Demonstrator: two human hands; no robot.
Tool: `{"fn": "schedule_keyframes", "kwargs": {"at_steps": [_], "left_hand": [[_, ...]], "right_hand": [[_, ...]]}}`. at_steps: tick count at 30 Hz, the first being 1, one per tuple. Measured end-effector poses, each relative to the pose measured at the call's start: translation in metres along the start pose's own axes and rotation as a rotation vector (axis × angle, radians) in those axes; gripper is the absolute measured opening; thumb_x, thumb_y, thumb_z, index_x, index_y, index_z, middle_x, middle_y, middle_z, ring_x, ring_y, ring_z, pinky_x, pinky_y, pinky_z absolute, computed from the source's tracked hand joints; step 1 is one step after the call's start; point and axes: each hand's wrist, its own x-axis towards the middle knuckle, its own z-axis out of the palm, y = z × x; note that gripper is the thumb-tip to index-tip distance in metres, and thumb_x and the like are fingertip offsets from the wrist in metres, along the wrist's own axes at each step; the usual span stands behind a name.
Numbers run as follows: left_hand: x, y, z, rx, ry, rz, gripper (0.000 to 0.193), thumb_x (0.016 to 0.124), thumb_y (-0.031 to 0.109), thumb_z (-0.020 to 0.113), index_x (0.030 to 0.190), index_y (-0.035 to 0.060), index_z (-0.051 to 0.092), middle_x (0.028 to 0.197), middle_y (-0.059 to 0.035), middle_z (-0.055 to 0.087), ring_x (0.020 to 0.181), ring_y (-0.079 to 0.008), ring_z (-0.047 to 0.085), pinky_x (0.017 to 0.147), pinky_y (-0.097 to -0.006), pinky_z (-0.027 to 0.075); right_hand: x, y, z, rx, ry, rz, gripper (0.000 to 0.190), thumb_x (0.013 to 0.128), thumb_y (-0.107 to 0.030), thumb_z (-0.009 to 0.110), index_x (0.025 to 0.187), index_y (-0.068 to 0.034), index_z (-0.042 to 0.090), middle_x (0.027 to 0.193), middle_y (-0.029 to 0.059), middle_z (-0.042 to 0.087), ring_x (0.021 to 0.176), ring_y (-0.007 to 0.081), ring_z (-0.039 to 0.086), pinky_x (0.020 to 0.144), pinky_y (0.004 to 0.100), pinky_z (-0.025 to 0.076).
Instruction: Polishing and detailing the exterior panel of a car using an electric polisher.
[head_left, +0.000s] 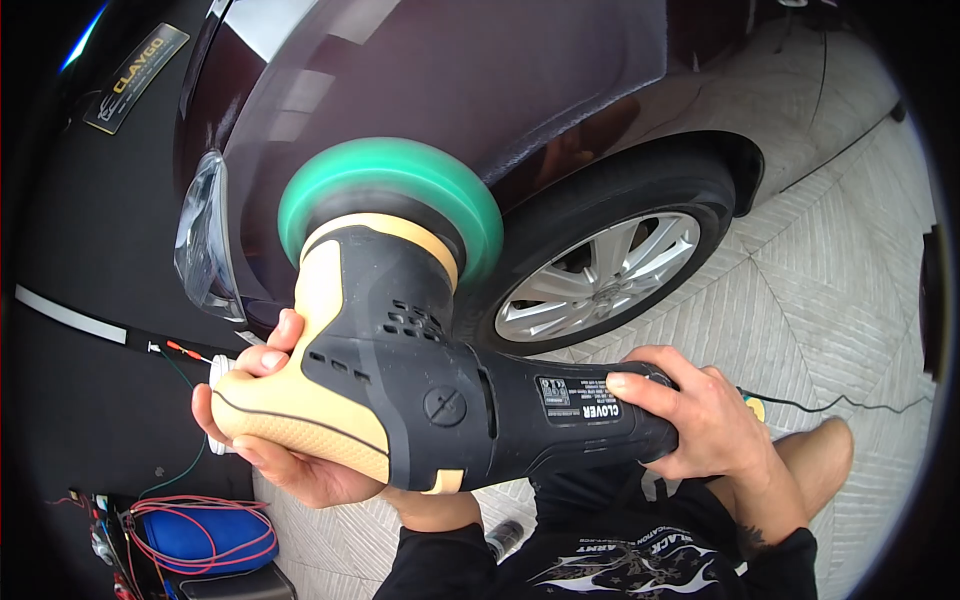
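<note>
I hold a black and tan Clover car polisher in both hands. My left hand wraps around its tan front grip, beside the motor head. Around the black rear handle, my right hand is closed, thumb lying near the rating label. The round green foam pad is blurred as if spinning. It lies over the dark maroon front fender, between headlight and wheel arch; the contact face is hidden. A dull, hazy patch with a whitish edge covers the paint behind the pad.
A clear headlight is left of the pad. The tyre and alloy wheel stand at right on patterned tiles. A power cord trails right. Lower left are a coiled red hose and a blue object.
</note>
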Motion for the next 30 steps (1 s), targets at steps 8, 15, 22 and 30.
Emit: {"fn": "schedule_keyframes", "kwargs": {"at_steps": [8,15,22,30], "left_hand": [[0.01,-0.002,0.022,-0.086,-0.108,0.047,0.048,0.098,0.035,0.042,0.136,0.0073,0.038,0.097,-0.0176,0.06,0.096,-0.0338,0.062,0.092,-0.0488,0.049],[0.015,-0.003,0.042,-0.018,-0.279,-0.042,0.039,0.102,0.033,0.036,0.131,0.0094,0.044,0.103,-0.0138,0.062,0.107,-0.0391,0.062,0.095,-0.0554,0.05],[0.018,0.0,0.081,0.074,-0.206,-0.071,0.042,0.101,0.031,0.036,0.133,0.0047,0.041,0.101,-0.0187,0.065,0.107,-0.0427,0.063,0.093,-0.054,0.053],[0.019,-0.004,0.11,0.181,-0.215,-0.072,0.043,0.1,0.027,0.038,0.134,0.0005,0.04,0.102,-0.0409,0.061,0.099,-0.0421,0.067,0.081,-0.0409,0.061]], "right_hand": [[-0.006,0.001,-0.009,0.081,0.071,-0.035,0.088,0.056,-0.014,0.08,0.138,-0.027,0.052,0.119,0.0116,0.055,0.087,0.0311,0.068,0.069,0.0395,0.059],[-0.014,0.007,-0.01,0.156,0.125,-0.014,0.091,0.053,-0.011,0.08,0.139,-0.023,0.051,0.121,0.0124,0.055,0.091,0.0326,0.066,0.074,0.0391,0.059],[-0.018,0.01,-0.011,0.227,0.24,-0.105,0.09,0.058,-0.012,0.082,0.14,-0.013,0.046,0.118,0.0148,0.059,0.095,0.033,0.066,0.079,0.0386,0.058],[-0.028,0.017,-0.016,0.195,0.245,-0.102,0.097,0.058,-0.014,0.085,0.143,-0.007,0.039,0.121,0.0195,0.059,0.102,0.036,0.064,0.086,0.0396,0.054]]}}
